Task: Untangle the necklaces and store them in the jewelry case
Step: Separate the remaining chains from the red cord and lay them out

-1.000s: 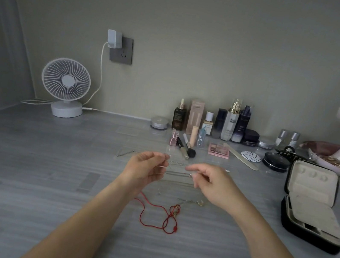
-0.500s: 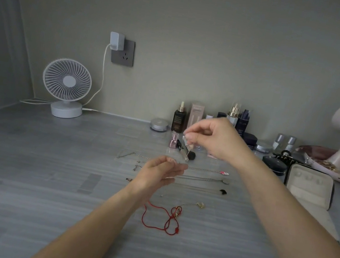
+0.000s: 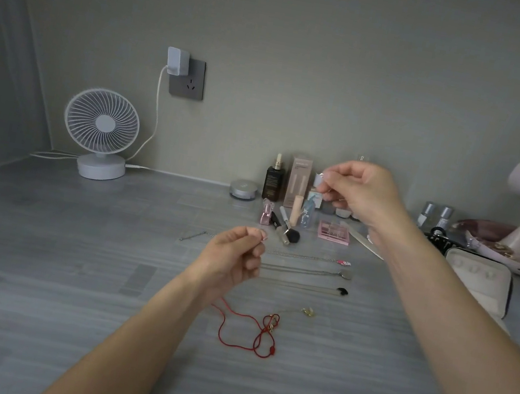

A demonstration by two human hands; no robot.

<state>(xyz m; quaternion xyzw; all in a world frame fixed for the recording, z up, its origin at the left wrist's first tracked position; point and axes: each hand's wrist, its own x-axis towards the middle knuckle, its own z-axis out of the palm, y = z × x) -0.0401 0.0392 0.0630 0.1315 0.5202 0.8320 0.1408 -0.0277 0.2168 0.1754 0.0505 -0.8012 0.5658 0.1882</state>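
our left hand [image 3: 234,258] is held low above the grey wood-grain tabletop [image 3: 67,268], fingers curled, thumb and forefinger pressed tip to tip in a pinch. our right hand [image 3: 361,189] is raised at about one o'clock from it, thumb and forefinger nipped together the same way. whatever the two pinches close on is too fine for us to make out. toward three o'clock of the left hand, three thin chains lie on the tabletop in parallel rows: the farthest is a chain with a small pink-and-red pendant [image 3: 344,263], the middle a chain with a round silver disc [image 3: 346,274], the nearest a chain with a small black pendant [image 3: 342,292]. at five o'clock of the left hand lies a fine gold chain with a gold charm [image 3: 308,312], and at six o'clock a looped red cord necklace [image 3: 246,332], one end passing out of sight behind the left wrist. the open black jewelry case with cream lining [image 3: 478,285] stands at three o'clock of the chains, partly hidden behind the right forearm. a white desk fan [image 3: 100,132] stands at ten o'clock.
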